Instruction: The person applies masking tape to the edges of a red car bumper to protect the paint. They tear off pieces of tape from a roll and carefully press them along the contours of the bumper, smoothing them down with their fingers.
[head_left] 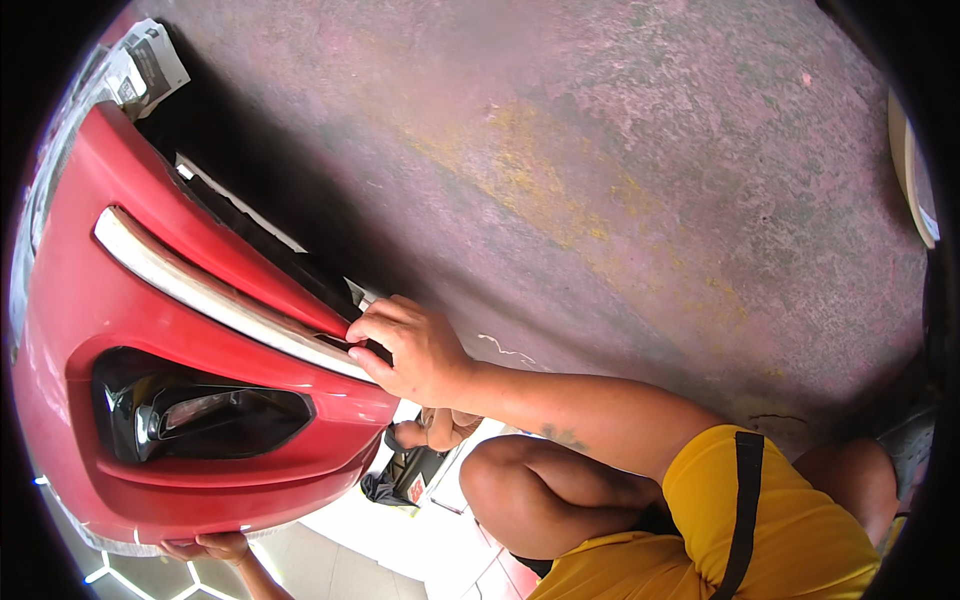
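A red car bumper (240, 490) with a dark fog-lamp recess fills the left side. A long whitish strip (200, 280) runs along a groove in it. My right hand (415, 350) is at the near end of this groove, with thumb and fingertips bent together over the edge. A thin pale line runs along the groove towards the fingertips; what they pinch is too small to make out. My left hand (220, 547) holds the lower edge of the bumper, partly hidden by it.
Printed paper (150, 70) sticks out behind the bumper's far end. A thin pale curl (507, 350) lies on the stained floor (620, 200). My bent knee (500, 480) is close to my right forearm. Glowing light lines (150, 590) show at lower left.
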